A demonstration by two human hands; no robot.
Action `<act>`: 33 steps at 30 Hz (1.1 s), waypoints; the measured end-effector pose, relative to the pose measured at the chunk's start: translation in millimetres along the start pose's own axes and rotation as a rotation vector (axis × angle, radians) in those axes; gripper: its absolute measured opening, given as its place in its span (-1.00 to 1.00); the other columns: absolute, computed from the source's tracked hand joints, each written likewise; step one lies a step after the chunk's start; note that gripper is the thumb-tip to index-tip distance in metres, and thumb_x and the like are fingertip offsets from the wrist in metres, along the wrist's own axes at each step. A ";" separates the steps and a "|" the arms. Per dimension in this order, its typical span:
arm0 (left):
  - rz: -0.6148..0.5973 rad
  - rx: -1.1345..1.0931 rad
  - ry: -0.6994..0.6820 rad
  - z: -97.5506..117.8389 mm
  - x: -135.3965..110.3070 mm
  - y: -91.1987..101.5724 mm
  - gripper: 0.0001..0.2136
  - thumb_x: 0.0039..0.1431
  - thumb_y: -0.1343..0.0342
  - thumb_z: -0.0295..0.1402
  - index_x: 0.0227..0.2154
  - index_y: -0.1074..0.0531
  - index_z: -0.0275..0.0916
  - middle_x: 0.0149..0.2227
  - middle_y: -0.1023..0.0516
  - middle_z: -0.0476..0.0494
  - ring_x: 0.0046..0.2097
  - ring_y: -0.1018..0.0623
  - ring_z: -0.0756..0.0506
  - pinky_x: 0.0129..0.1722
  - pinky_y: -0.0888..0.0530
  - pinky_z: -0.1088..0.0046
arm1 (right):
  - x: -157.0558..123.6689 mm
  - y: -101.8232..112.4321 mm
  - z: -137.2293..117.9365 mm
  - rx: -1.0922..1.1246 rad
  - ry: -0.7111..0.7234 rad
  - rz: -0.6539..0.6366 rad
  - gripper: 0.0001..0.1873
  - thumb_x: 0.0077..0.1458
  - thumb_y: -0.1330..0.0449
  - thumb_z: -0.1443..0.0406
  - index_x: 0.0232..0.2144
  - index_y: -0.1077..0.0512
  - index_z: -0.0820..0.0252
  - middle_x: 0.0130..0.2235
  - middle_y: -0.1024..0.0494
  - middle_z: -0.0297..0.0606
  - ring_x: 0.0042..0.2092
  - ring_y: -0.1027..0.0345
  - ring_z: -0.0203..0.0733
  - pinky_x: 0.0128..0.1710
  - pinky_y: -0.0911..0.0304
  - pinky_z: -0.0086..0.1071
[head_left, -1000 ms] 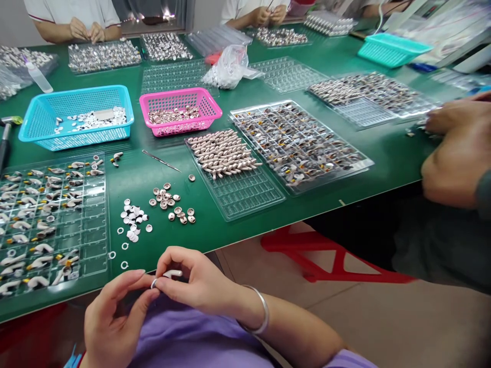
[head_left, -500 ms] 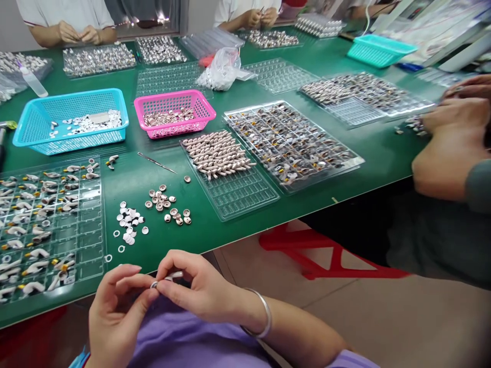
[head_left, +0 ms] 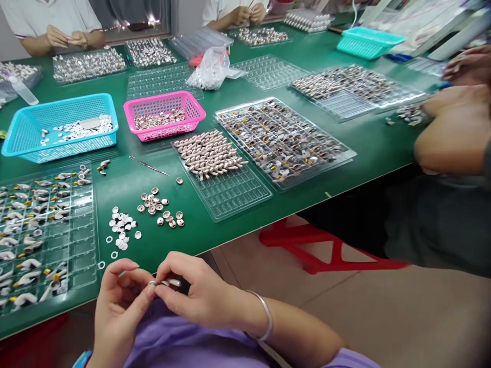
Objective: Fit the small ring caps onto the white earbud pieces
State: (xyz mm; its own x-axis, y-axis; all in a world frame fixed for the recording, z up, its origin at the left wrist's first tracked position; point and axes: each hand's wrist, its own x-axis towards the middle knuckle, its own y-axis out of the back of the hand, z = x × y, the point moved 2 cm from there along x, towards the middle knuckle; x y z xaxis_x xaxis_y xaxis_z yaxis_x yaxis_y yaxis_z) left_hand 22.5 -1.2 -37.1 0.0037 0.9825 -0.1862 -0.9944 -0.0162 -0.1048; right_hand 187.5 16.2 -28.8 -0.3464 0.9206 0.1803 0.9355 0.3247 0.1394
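Held low over my purple-clothed lap is a small pale earphone piece with a stem (head_left: 172,282), pinched between the fingertips of my right hand (head_left: 203,294). My left hand (head_left: 120,301) pinches a small round part (head_left: 152,283) at the tip of that piece. Both hands are closed at thumb and forefinger, and the fingertips nearly meet. How the two parts join is hidden by my fingers. On the table beyond lie white discs (head_left: 120,223), a few white rings (head_left: 101,265) and pinkish metallic cups (head_left: 152,203).
A clear tray (head_left: 82,250) of earphone pieces lies left. Behind stand a blue basket (head_left: 23,140), a pink basket (head_left: 164,132) and a thin metal tool (head_left: 149,166). More trays (head_left: 241,191) lie centrally. A co-worker's arm (head_left: 452,133) is at right, above a red stool (head_left: 299,245).
The view has turned slightly right, so the table things sit further left. My hands keep their pinch on the earphone piece, with only a slight shift of the fingers.
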 end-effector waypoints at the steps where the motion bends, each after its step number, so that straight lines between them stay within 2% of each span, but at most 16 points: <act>1: -0.041 0.062 -0.025 0.8 4.1 -0.7 -0.72 0.08 -0.32 -0.38 -0.18 -0.37 -0.07 -0.43 -0.62 0.08 -0.39 -0.60 0.02 -0.36 -0.53 0.60 | 0.9 3.3 1.8 -0.011 -0.007 0.010 -0.96 0.12 -0.20 0.34 -0.39 -0.41 0.20 -0.43 -0.38 -0.36 -0.41 -0.23 -0.33 -0.38 -0.22 -0.47; 4: -0.176 0.336 -0.106 6.6 19.2 -4.5 -0.81 0.17 -0.23 -0.35 -0.16 -0.45 -0.10 -0.36 -0.65 0.02 -0.34 -0.64 -0.02 -0.33 -0.56 0.56 | 4.7 17.3 8.0 -0.033 -0.066 0.044 -0.94 0.11 -0.18 0.34 -0.42 -0.39 0.19 -0.43 -0.37 -0.37 -0.42 -0.22 -0.33 -0.41 -0.18 -0.46; 6: -0.256 0.594 -0.233 12.9 31.9 -8.4 -0.85 0.25 -0.14 -0.31 -0.15 -0.49 -0.13 -0.30 -0.66 -0.04 -0.30 -0.65 -0.05 -0.34 -0.57 0.52 | 7.4 27.6 12.0 -0.033 -0.122 0.073 -0.92 0.11 -0.18 0.34 -0.43 -0.38 0.19 -0.43 -0.37 -0.37 -0.42 -0.21 -0.33 -0.42 -0.15 -0.46; 7: -0.254 0.746 -0.340 16.5 39.1 -10.4 -0.85 0.29 -0.09 -0.30 -0.15 -0.51 -0.14 -0.27 -0.66 -0.07 -0.29 -0.65 -0.06 -0.35 -0.56 0.51 | 8.6 32.2 13.7 -0.025 -0.148 0.092 -0.91 0.12 -0.18 0.32 -0.43 -0.38 0.19 -0.43 -0.37 -0.37 -0.43 -0.20 -0.33 -0.43 -0.15 -0.45; 9: -0.146 1.093 -0.613 23.2 54.4 -14.8 -0.80 0.34 -0.02 -0.29 -0.18 -0.54 -0.18 -0.23 -0.64 -0.14 -0.24 -0.62 -0.12 -0.25 -0.54 0.40 | 10.5 39.2 16.5 0.005 -0.192 0.128 -0.88 0.13 -0.19 0.29 -0.43 -0.37 0.20 -0.43 -0.37 -0.37 -0.43 -0.20 -0.33 -0.42 -0.15 -0.45; 11: -0.092 1.192 -0.650 24.3 71.7 -19.5 -0.79 0.31 -0.05 -0.31 -0.17 -0.55 -0.24 -0.23 -0.61 -0.22 -0.21 -0.59 -0.21 -0.20 -0.51 0.26 | 11.7 43.0 18.4 0.037 -0.212 0.158 -0.87 0.14 -0.19 0.27 -0.42 -0.37 0.20 -0.42 -0.37 -0.37 -0.41 -0.21 -0.33 -0.40 -0.18 -0.44; 14: -0.095 1.288 -0.654 22.3 91.9 -28.5 -0.82 0.24 -0.12 -0.32 -0.20 -0.56 -0.28 -0.26 -0.58 -0.27 -0.21 -0.54 -0.29 -0.18 -0.47 0.17 | 12.1 44.4 20.4 0.048 -0.202 0.179 -0.88 0.14 -0.19 0.29 -0.43 -0.37 0.20 -0.41 -0.36 -0.38 -0.39 -0.24 -0.33 -0.35 -0.22 -0.44; 18: -0.137 1.353 -0.640 20.6 100.8 -35.8 -0.87 0.23 -0.10 -0.39 -0.35 -0.54 -0.28 -0.35 -0.54 -0.24 -0.26 -0.52 -0.28 -0.23 -0.45 0.18 | 11.6 44.4 23.3 0.047 -0.173 0.190 -0.90 0.15 -0.19 0.31 -0.42 -0.37 0.19 -0.39 -0.39 -0.37 -0.35 -0.29 -0.31 -0.30 -0.29 -0.43; 23: -0.138 1.324 -0.622 20.5 99.0 -32.7 -0.78 0.29 0.01 -0.38 -0.37 -0.53 -0.26 -0.37 -0.52 -0.23 -0.26 -0.51 -0.27 -0.22 -0.44 0.17 | 14.3 39.8 24.5 0.083 -0.136 0.170 -0.94 0.16 -0.17 0.34 -0.38 -0.38 0.18 -0.21 -0.54 -0.22 -0.14 -0.45 -0.21 -0.13 -0.37 -0.36; 27: -0.119 1.214 -0.590 22.3 95.8 -26.2 -0.74 0.30 0.04 -0.32 -0.36 -0.53 -0.26 -0.35 -0.57 -0.24 -0.26 -0.55 -0.26 -0.22 -0.47 0.18 | 18.9 31.4 22.3 0.040 -0.055 0.154 -0.94 0.17 -0.16 0.36 -0.38 -0.37 0.17 -0.08 -0.58 -0.13 -0.02 -0.48 -0.15 -0.04 -0.39 -0.29; 33: -0.148 0.944 -0.474 29.4 73.6 -12.9 -0.73 0.35 0.04 -0.22 -0.19 -0.53 -0.23 -0.35 -0.69 -0.07 -0.38 -0.66 -0.07 -0.38 -0.58 0.48 | 18.1 21.9 13.0 -0.101 0.180 0.147 -0.94 0.17 -0.15 0.40 -0.32 -0.34 0.14 0.00 -0.57 -0.05 0.05 -0.47 -0.13 0.06 -0.37 -0.26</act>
State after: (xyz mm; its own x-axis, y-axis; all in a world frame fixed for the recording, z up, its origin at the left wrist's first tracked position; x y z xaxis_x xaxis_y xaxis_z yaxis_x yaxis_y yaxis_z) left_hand 32.6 76.8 -20.7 0.2917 0.9381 0.1869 -0.6674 0.0596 0.7423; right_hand 202.6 42.8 -35.1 -0.2222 0.9001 0.3747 0.9682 0.1582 0.1939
